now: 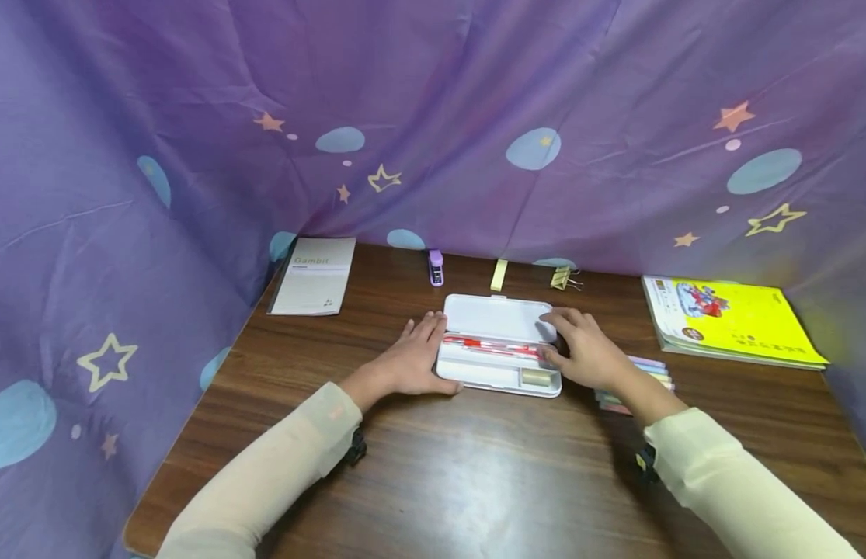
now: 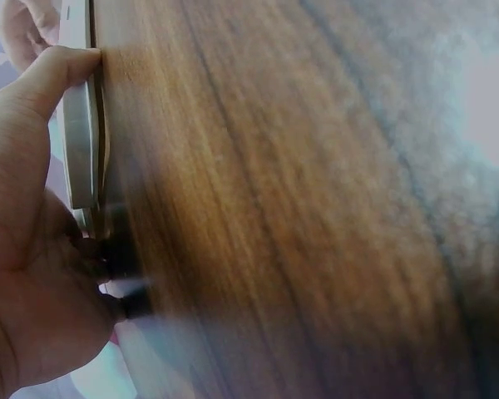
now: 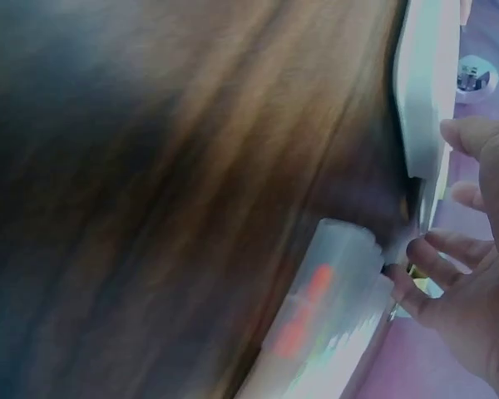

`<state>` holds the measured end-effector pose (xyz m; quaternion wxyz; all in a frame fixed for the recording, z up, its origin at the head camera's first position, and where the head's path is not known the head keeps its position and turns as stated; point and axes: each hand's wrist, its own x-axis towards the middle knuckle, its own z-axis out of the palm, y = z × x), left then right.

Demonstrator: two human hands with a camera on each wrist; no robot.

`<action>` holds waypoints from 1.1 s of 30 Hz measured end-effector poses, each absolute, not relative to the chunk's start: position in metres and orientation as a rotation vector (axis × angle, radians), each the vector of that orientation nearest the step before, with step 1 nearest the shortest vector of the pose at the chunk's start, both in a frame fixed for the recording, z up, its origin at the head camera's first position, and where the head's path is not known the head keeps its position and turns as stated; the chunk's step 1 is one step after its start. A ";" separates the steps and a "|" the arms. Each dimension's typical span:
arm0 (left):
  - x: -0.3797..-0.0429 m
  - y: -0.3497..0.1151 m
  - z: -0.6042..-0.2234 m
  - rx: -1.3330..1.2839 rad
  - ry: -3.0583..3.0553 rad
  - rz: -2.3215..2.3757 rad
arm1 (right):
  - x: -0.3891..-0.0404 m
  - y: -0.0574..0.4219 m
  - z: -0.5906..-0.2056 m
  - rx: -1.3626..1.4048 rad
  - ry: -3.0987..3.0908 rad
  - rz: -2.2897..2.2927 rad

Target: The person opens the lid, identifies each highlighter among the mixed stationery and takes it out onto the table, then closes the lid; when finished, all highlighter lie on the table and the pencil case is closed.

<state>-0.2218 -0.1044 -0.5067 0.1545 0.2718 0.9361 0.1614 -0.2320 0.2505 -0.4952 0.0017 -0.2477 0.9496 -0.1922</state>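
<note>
A white pencil case lies on the table with its lid folded back. Red and clear pens lie along its inside, and a beige block sits in the front right compartment. My left hand rests against the case's left end, fingers stretched toward the lid and thumb at the front edge. On the opposite end, my right hand touches the case with its thumb and has loosely bent fingers over the lid's right edge. Pastel markers lie partly hidden under the right wrist.
Along the back stand a notebook, a purple stapler, a pale yellow strip and a gold binder clip. Yellow-covered books lie at the right. A purple curtain hangs behind the table.
</note>
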 end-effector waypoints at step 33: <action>-0.222 -0.104 -0.508 0.768 2.698 0.462 | -0.248 0.234 -0.499 -0.574 2.955 -0.612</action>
